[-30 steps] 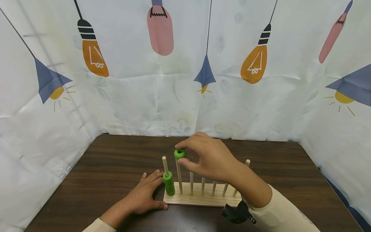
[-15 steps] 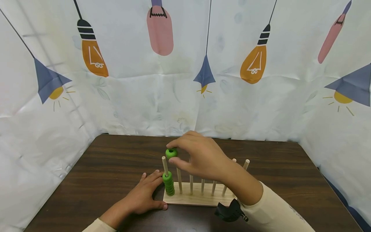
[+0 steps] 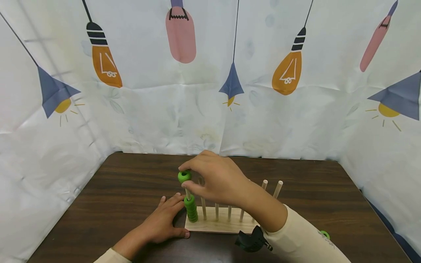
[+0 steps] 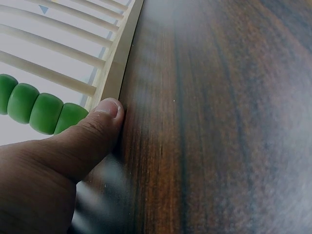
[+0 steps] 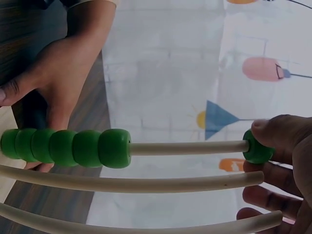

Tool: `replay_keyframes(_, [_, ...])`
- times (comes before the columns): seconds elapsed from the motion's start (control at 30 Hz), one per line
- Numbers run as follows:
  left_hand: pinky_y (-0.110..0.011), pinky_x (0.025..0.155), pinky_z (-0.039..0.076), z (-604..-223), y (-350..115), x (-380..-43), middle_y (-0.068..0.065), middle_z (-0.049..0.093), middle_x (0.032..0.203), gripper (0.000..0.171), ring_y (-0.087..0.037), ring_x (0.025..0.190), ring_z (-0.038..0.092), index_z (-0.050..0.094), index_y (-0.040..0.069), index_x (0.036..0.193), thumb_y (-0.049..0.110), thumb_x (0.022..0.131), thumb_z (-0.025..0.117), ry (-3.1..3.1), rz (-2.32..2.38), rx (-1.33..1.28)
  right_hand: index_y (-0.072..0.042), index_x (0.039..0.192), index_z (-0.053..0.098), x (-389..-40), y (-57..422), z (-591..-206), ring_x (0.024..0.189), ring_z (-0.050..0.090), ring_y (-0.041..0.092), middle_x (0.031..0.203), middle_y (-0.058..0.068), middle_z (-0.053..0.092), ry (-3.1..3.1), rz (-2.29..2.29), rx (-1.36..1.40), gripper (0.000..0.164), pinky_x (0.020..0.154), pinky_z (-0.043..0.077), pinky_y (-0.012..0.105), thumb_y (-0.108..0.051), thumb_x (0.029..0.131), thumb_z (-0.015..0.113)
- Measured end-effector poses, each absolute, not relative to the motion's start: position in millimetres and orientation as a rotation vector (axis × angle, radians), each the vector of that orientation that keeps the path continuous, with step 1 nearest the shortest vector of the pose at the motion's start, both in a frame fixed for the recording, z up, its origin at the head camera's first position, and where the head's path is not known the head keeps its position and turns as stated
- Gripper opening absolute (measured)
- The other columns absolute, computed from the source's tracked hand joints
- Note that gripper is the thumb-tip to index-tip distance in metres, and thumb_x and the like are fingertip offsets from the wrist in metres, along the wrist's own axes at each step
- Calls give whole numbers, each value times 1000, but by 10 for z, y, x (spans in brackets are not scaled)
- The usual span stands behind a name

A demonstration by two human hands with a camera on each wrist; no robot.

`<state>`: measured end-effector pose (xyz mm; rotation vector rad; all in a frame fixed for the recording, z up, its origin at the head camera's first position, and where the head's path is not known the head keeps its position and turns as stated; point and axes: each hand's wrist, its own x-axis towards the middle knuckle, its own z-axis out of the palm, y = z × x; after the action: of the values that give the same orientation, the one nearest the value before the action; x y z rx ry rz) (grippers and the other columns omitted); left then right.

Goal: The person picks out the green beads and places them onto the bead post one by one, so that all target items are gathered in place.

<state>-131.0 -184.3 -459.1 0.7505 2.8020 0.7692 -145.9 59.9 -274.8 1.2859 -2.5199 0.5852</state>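
Observation:
A wooden bead rack [image 3: 220,224] stands on the table with a row of upright pegs. Several green beads [image 3: 190,209] are stacked low on its leftmost peg. My right hand [image 3: 220,177] pinches another green bead [image 5: 258,147] between thumb and finger, at the top of that same peg; in the right wrist view the peg's tip meets this bead. My left hand [image 3: 162,221] holds the left end of the base, its thumb [image 4: 105,119] against the front edge and its fingers on the far side, partly hidden by the stack.
Beyond the right sleeve, another green bead [image 3: 325,234] lies on the dark wooden table [image 3: 138,182], partly covered by the sleeve. The other pegs [image 5: 146,184] carry no beads where visible. A white curtain with printed lamps [image 3: 148,117] hangs around the table.
My right hand has moved left with the green bead, from over the second peg to the top of the leftmost. A bead on the right has come into view. My left hand has stayed put.

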Motion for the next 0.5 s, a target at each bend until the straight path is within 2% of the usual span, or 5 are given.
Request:
replay_keyframes(0.17, [-72, 116, 8, -4581, -1843, -1309, -8, 36, 162, 98, -38, 152, 22, 47, 16, 154, 66, 77, 80, 2798, 763, 743, -26, 126, 71, -1455, 578, -2749, 111, 58, 6, 117, -18, 68, -2540, 564, 1279, 31, 63, 50, 23, -35, 97, 73])
replay_keyframes(0.33, [-73, 116, 8, -4571, -1840, -1304, -10, 35, 162, 96, -39, 152, 23, 48, 17, 153, 66, 77, 80, 2806, 757, 747, -26, 129, 70, -1446, 594, -2735, 115, 56, 5, 120, -17, 68, -2565, 542, 1254, 35, 66, 51, 25, -40, 97, 71])
replay_keyframes(0.5, [-73, 116, 9, -4574, -1833, -1296, -12, 38, 161, 93, -38, 152, 24, 51, 17, 151, 64, 76, 81, 2820, 751, 752, -25, 128, 71, -1423, 718, -2707, 112, 55, 3, 118, -16, 67, -2572, 532, 1209, 36, 66, 51, 24, -43, 97, 70])
